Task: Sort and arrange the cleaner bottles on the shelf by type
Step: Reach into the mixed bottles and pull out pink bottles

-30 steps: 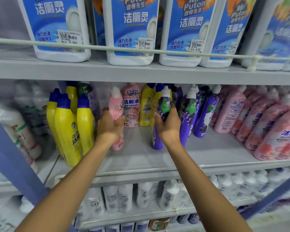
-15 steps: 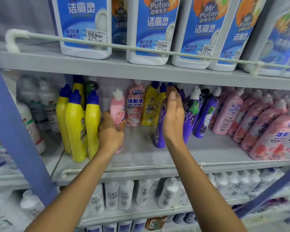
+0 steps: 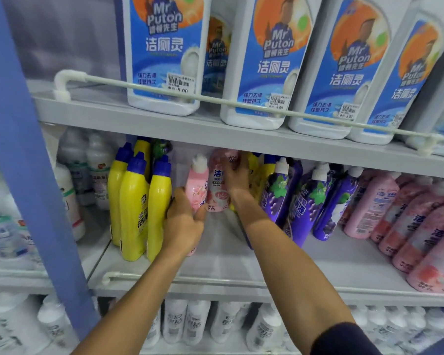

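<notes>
On the middle shelf (image 3: 241, 267) my left hand (image 3: 183, 224) grips a small pink bottle (image 3: 196, 180) with a white cap, standing just right of three yellow bottles (image 3: 133, 201) with blue caps. My right hand (image 3: 237, 175) reaches deeper and closes around a taller pink bottle (image 3: 217, 190) at the back. Yellow bottles (image 3: 256, 175) stand behind that hand. To the right lean purple grape-label bottles (image 3: 280, 193), then a long row of pink bottles (image 3: 395, 213).
Large white bottles with blue labels (image 3: 164, 55) fill the top shelf behind a white rail (image 3: 215, 99). A blue upright post (image 3: 28, 149) stands at left, with white bottles (image 3: 92, 170) beyond it. White bottles (image 3: 185, 321) line the lower shelf.
My right hand has let go of the purple bottle and moved left and deeper onto the tall pink bottle. My left hand stays on the small pink bottle. The camera moved closer.
</notes>
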`<control>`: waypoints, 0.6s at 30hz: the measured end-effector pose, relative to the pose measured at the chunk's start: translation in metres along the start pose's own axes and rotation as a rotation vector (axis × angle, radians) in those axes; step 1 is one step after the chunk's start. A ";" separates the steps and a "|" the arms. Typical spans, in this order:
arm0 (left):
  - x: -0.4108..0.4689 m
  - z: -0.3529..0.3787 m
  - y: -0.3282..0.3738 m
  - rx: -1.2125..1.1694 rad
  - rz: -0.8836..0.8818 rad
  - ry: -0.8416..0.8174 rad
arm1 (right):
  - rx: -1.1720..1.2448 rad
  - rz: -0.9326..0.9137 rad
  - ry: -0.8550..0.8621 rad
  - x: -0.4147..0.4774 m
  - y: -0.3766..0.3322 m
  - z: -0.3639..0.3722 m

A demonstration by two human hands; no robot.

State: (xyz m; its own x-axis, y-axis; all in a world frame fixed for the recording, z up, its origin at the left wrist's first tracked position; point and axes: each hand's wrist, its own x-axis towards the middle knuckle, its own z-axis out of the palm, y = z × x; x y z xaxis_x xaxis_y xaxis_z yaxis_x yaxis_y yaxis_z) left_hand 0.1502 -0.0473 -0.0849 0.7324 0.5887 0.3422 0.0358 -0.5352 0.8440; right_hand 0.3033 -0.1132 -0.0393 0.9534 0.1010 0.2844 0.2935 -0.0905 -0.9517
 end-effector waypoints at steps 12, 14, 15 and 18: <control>0.002 0.007 -0.005 0.054 0.008 0.021 | -0.262 -0.056 0.233 0.028 0.035 0.030; 0.003 0.007 -0.005 0.073 0.000 0.015 | -0.341 -0.014 0.215 0.027 0.028 0.028; 0.004 0.007 -0.005 0.077 -0.005 0.010 | -0.326 0.002 0.200 0.025 0.024 0.027; 0.005 0.007 -0.003 0.071 -0.011 -0.001 | -0.149 0.089 0.150 0.012 0.019 0.023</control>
State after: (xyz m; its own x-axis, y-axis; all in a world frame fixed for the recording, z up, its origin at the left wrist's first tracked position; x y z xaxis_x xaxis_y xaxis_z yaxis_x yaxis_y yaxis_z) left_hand 0.1582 -0.0468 -0.0883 0.7324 0.5939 0.3330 0.0915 -0.5706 0.8161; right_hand 0.3191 -0.0906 -0.0570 0.9725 -0.0616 0.2246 0.2042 -0.2385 -0.9494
